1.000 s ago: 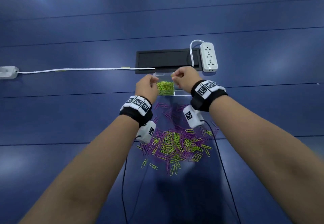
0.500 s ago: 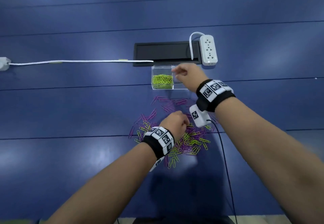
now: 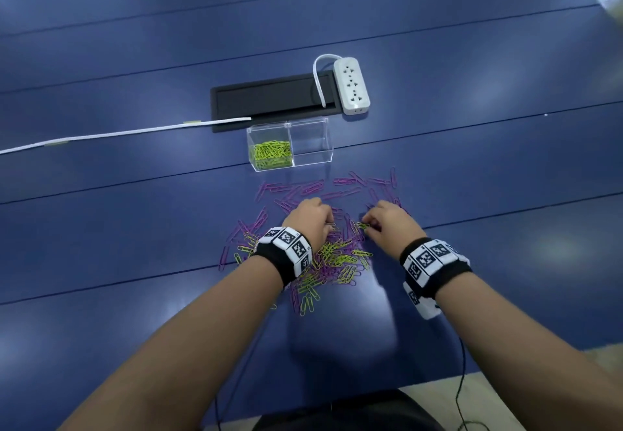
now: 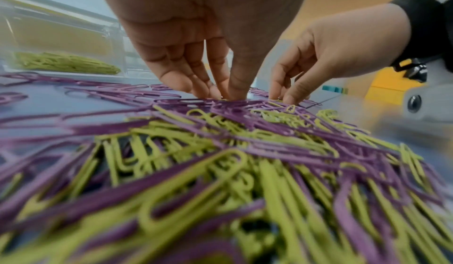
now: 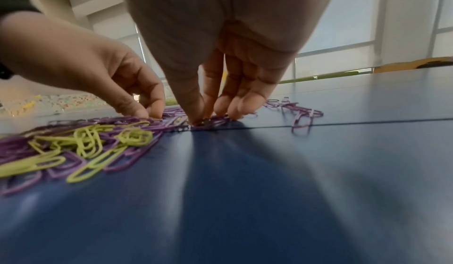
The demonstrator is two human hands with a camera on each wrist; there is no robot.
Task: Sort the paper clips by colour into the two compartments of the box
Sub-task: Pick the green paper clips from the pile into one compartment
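Currently both hands are down in the clip pile, fingertips bunched on the clips.

Nearest, the mixed pile of green and purple paper clips point(image 3: 332, 257) is spread on the blue table point(image 3: 135, 214). The left hand point(image 3: 308, 216) is set at the pile's far edge, fingers curled down with tips pressed together onto purple clips; whether a clip is actually pinched cannot be told. The right hand point(image 3: 387, 223) is placed just beside it, thumb and fingers closed to a point on the clips, with a green clip point(image 3: 363, 226) seen at the fingertips. Beyond the hands, loose purple clips point(image 3: 323, 187) are scattered. Further back, the clear box point(image 3: 290, 147) is seen, green clips point(image 3: 271, 155) in its left compartment. A power strip point(image 3: 351, 85) lies behind.
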